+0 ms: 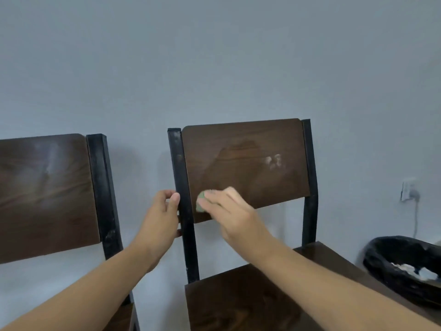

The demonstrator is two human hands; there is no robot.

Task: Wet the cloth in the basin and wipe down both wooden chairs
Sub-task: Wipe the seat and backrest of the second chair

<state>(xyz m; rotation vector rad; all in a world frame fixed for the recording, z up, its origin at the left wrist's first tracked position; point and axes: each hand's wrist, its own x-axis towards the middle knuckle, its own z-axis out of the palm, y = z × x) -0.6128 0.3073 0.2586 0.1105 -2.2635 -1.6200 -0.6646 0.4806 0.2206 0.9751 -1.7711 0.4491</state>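
Two dark brown wooden chairs with black metal frames stand side by side against a pale grey wall (214, 56).

The right-hand wooden chair (245, 163) faces the camera, with its backrest panel and part of its seat in view. A whitish smudge (274, 161) sits on the upper right of the backrest panel. The panel shows a darker patch across its lower left half.

The left hand (164, 211) wraps the black left upright post (181, 187) of this chair. Its grip is closed around the post, with the thumb on the front face and the fingers behind.

The right hand (229, 209) lies flat against the lower left corner of the backrest panel. Its grip presses a small green cloth (200, 204) onto the wood. Only a green edge of the cloth shows beyond the fingertips (210, 193), just beside the left post. The hand is blurred.

The left-hand wooden chair (45, 192) is partly cut off by the frame edge. Pale streaks mark its backrest panel.

A bin lined with a black plastic bag (393, 266) stands near the right chair's seat, with white scraps inside. A wall socket with a plugged-in cable (409, 193) is mounted above it.
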